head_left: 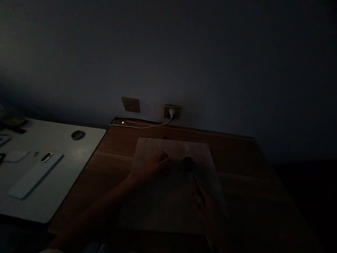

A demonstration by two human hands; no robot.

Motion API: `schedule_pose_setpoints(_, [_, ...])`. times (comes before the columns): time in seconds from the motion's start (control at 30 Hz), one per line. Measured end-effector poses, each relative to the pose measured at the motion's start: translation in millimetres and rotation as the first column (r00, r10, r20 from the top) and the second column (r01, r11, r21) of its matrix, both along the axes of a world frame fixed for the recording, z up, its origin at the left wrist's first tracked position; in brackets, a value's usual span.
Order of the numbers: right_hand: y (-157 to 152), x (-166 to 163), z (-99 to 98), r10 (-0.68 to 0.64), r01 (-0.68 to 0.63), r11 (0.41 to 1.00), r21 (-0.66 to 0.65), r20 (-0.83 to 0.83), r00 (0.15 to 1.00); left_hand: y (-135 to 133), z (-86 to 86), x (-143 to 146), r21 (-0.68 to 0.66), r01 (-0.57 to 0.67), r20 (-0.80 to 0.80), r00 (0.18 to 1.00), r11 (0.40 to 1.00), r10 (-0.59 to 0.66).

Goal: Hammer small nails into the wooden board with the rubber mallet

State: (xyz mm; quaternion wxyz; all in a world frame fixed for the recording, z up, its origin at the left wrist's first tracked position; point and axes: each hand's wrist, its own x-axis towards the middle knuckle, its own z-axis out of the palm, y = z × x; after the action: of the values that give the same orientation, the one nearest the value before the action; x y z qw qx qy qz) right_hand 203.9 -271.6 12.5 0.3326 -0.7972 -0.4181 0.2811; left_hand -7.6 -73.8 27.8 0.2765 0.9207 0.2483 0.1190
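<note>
In dim light, a flat wooden board (163, 203) lies on the brown wooden table. A row of small dark dots (173, 151), either nails or holes, runs near its far edge. My left hand (158, 161) rests on the board just below this row, fingers pressed together; anything between the fingertips is too small and dark to make out. My right hand (207, 207) is closed around the handle of what looks like a hammer (188, 164). Its dark rounded head is over the board, to the right of my left hand.
A white table (79, 158) adjoins at the left, carrying a white phone (34, 177) and a dark round ring, like a tape roll (78, 135). On the wall, a white plug (172, 113) sits in a socket, its cable trailing along the wooden table's back edge (210, 132).
</note>
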Motion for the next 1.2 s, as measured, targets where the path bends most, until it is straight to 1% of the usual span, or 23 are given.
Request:
schedule_pose_setpoints(0.07, [-1.2, -1.6, -1.3, 0.001, -0.001, 1.000, 0.007, -0.011, 1.000, 3.7, -1.7, -1.1, 0.056, -0.035, -0.024, 0.999, 0.998, 0.036])
schedule_pose_setpoints(0.17, [-2.3, -1.5, -2.2, 0.014, -0.013, 0.999, 0.035, -0.026, 1.000, 3.1, -4.2, -0.4, 0.080, 0.007, -0.042, 0.999, 0.997, -0.004])
schedule_pose_setpoints(0.23, [-3.9, 1.4, -1.9, 0.026, -0.026, 0.999, 0.025, -0.001, 1.000, -0.8, -5.1, 2.0, 0.056, 0.037, -0.020, 0.999, 0.998, -0.036])
schedule_pose_setpoints(0.33, [-7.9, 8.9, -1.2, -0.013, 0.015, 0.999, -0.040, 0.047, 0.999, -7.1, -4.6, 4.9, -0.035, 0.045, 0.016, 0.999, 0.998, -0.044])
schedule_pose_setpoints(0.4, [-10.9, 13.6, -1.0, -0.048, 0.051, 0.996, -0.071, 0.048, 0.998, -7.8, -3.8, 3.2, -0.093, 0.053, 0.037, 0.998, 0.994, -0.050])
schedule_pose_setpoints(0.43, [-12.2, 15.3, -0.8, -0.057, 0.060, 0.996, -0.071, 0.038, 0.998, -6.3, -3.5, 0.7, -0.099, 0.052, 0.048, 0.998, 0.994, -0.047])
schedule_pose_setpoints(0.5, [-14.2, 17.6, -0.6, -0.051, 0.051, 0.997, -0.065, 0.009, 0.999, 0.2, -3.5, -6.8, -0.038, -0.001, 0.067, 0.998, 0.999, 0.003])
schedule_pose_setpoints(0.57, [-15.7, 19.3, -1.0, -0.047, 0.046, 0.996, -0.071, -0.008, 0.999, 9.4, -3.5, -15.5, 0.091, -0.075, 0.072, 0.995, 0.993, 0.069])
schedule_pose_setpoints(0.6, [-16.5, 20.3, -1.8, -0.045, 0.044, 0.996, -0.083, -0.006, 0.999, 14.0, -3.2, -19.4, 0.158, -0.088, 0.063, 0.995, 0.984, 0.079])
schedule_pose_setpoints(0.67, [-18.2, 22.8, -4.5, -0.056, 0.057, 0.992, -0.113, 0.006, 0.998, 20.9, -1.8, -25.3, 0.258, -0.049, 0.026, 0.999, 0.965, 0.044])
schedule_pose_setpoints(0.73, [-20.3, 25.3, -7.6, -0.055, 0.055, 0.991, -0.119, 0.003, 0.998, 23.9, 0.0, -27.7, 0.318, -0.007, -0.010, 1.000, 0.948, 0.011])
schedule_pose_setpoints(0.83, [-23.1, 26.3, -8.8, -0.039, 0.039, 0.995, -0.092, 0.005, 0.999, 23.5, 0.9, -26.5, 0.367, -0.033, -0.014, 0.999, 0.930, 0.041])
schedule_pose_setpoints(0.93, [-23.7, 22.8, -3.7, -0.040, 0.040, 0.994, -0.100, -0.005, 0.999, 22.9, -1.2, -25.6, 0.356, -0.053, -0.006, 0.998, 0.933, 0.059])
schedule_pose_setpoints(1.0, [-23.6, 19.4, 1.4, -0.072, 0.071, 0.993, -0.097, -0.011, 0.997, 23.1, -2.6, -27.4, 0.319, -0.052, -0.005, 0.998, 0.946, 0.057])
schedule_pose_setpoints(1.1, [-24.1, 17.1, 7.0, -0.126, 0.126, 0.989, -0.077, 0.005, 0.992, 22.8, -1.2, -29.7, 0.218, -0.076, 0.007, 0.997, 0.973, 0.077])
schedule_pose_setpoints(1.2, [-25.8, 19.3, 7.4, -0.111, 0.111, 0.991, -0.069, 0.008, 0.994, 23.2, 5.0, -19.0, 0.087, -0.115, 0.013, 0.993, 0.990, 0.115])
